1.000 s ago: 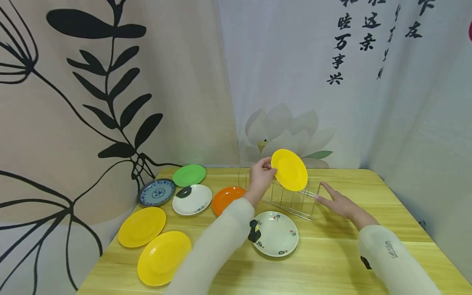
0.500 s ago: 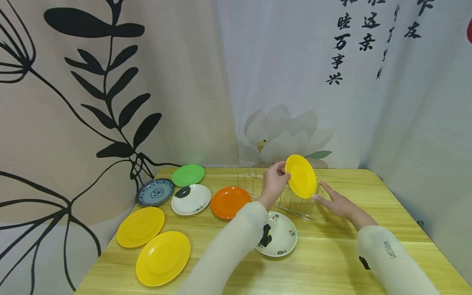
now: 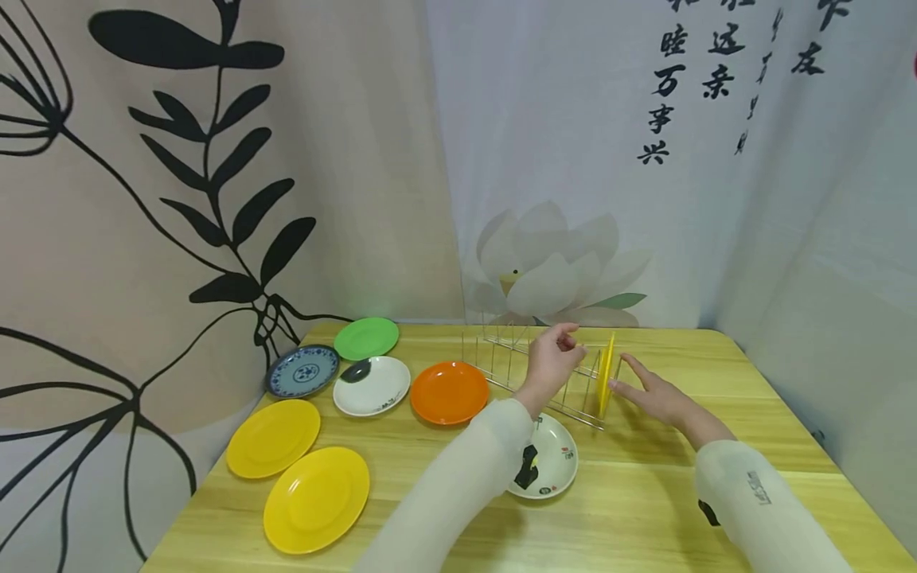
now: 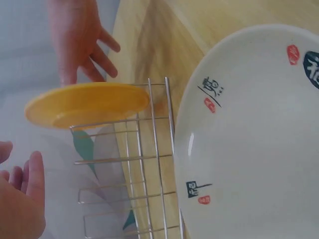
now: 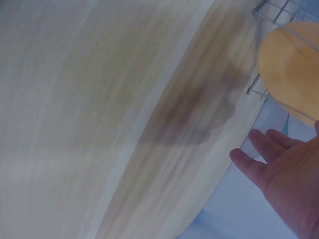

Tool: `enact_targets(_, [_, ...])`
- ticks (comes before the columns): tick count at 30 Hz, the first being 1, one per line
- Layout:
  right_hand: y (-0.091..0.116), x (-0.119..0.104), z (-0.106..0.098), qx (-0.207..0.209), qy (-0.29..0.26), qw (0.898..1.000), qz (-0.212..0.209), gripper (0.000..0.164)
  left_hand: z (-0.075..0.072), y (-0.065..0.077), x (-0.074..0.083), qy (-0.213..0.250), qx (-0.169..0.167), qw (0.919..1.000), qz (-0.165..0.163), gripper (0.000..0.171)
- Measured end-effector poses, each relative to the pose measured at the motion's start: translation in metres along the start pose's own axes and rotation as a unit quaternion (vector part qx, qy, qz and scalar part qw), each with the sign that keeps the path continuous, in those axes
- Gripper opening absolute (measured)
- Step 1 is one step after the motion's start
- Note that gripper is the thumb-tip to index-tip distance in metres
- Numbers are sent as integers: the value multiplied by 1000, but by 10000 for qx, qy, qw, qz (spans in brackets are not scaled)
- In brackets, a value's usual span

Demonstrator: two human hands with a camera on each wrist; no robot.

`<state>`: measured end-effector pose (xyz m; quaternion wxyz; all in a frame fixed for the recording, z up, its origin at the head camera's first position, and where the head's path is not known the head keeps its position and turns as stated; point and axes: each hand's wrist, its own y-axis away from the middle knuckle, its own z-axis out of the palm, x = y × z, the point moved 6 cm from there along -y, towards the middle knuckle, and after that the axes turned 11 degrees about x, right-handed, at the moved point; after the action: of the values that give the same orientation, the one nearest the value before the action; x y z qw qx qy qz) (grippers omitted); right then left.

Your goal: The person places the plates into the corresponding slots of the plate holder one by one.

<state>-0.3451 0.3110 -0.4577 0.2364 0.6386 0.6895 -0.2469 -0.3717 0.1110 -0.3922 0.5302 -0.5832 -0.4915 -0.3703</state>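
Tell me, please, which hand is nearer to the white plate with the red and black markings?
The left. The left hand hovers over the wire rack, its forearm crossing above the white plate. The right hand sits beyond the rack's end, beside the upright yellow plate.

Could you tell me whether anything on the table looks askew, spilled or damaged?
Nothing stands out. The yellow plate stands on edge in the end slot of the wire rack, and the other plates, such as the orange plate, lie flat and whole on the table.
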Motion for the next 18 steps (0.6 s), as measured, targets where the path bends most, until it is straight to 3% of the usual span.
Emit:
enact_targets(9, [3,-3,1,3,125,9999,33,89,-15,-5,-8,130,183,9997,-27,35])
enact_targets(18, [1,-4,3,15,203,9998,35,89,-30,-10,-17,63,151,9998,-101,37])
